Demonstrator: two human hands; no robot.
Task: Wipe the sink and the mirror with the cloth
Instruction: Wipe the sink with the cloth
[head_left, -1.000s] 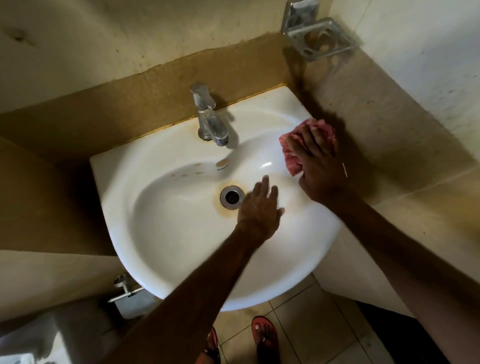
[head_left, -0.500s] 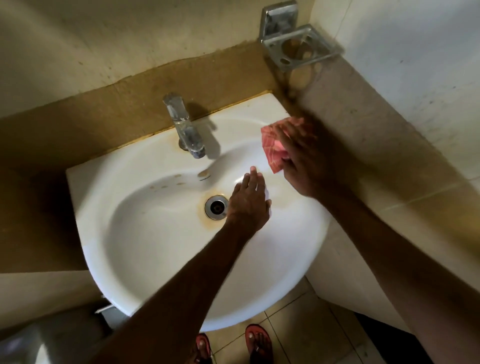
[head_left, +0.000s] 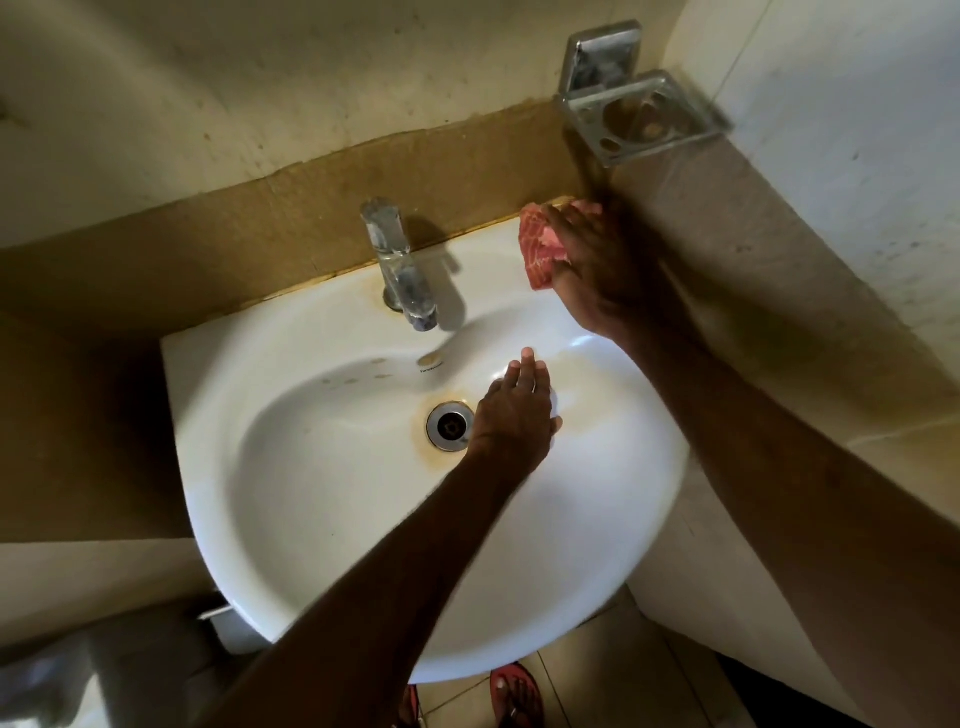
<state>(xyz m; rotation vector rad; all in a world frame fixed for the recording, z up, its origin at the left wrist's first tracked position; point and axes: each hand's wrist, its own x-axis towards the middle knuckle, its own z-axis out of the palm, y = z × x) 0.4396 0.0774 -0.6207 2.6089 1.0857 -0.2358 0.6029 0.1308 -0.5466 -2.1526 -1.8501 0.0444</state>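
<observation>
A white wall-hung sink (head_left: 291, 519) fills the middle of the view, with a rust-stained drain (head_left: 450, 426) at its centre. My right hand (head_left: 608, 275) presses a red patterned cloth (head_left: 537, 248) onto the sink's back right corner, fingers spread over it and thumb under its lower edge. My left hand (head_left: 517, 413) rests flat inside the basin just right of the drain, fingers straight. No mirror is in view.
A chrome tap (head_left: 400, 270) stands at the back of the sink, left of the cloth. A metal soap holder (head_left: 639, 117) juts from the wall above the right corner. Walls close in behind and on the right. My sandalled feet (head_left: 514, 696) stand on floor tiles below.
My right hand has slid the cloth from the sink's right rim back toward the rear right corner. My left hand stays by the drain. The camera view has shifted.
</observation>
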